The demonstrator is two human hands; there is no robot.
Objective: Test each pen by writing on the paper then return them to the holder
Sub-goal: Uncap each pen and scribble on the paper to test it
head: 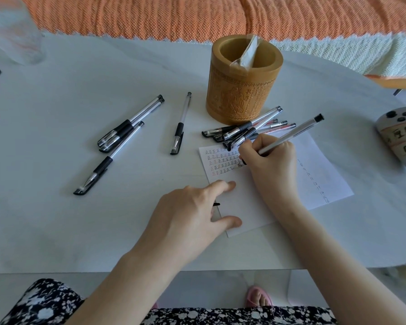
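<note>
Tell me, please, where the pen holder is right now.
In the head view the pen holder stands upright on the table, right of centre, behind the pile of pens and the paper.

正 marks, numbers 8–16 on paper [324, 165]
</note>
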